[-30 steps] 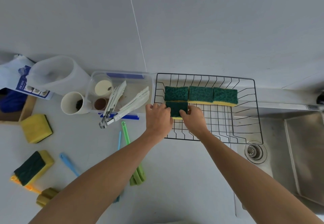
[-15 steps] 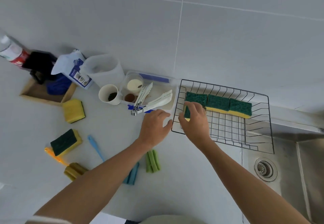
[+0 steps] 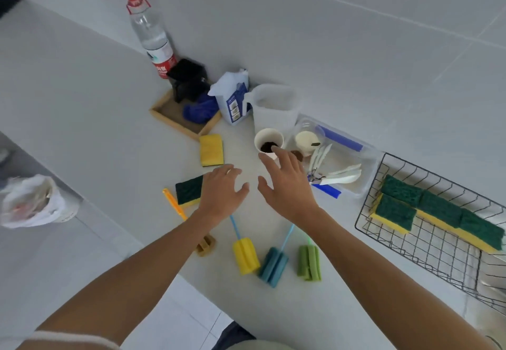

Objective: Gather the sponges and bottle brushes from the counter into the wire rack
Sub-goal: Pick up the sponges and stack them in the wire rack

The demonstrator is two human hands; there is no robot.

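White counter (image 3: 273, 308) against white tiled wall. Left hand (image 3: 220, 194) spread, palm down, empty, over green-faced sponge (image 3: 188, 191); right hand (image 3: 287, 185) spread, empty, fingertips near paper cup (image 3: 269, 142). Yellow sponge (image 3: 211, 149) just beyond left hand. Below hands: yellow (image 3: 245, 255), blue (image 3: 273, 266), green (image 3: 309, 262) bottle brushes, side by side; orange-handled brush (image 3: 174, 203) partly under left forearm. Wire rack (image 3: 438, 253) far right, holding four sponges (image 3: 438, 210).

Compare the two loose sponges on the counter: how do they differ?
The yellow-side-up sponge lies fully visible beside the wooden tray; the green-side-up sponge shows its dark scouring pad and is partly covered by the left hand. Both are rectangular, yellow foam with a green pad, outside the wire rack.
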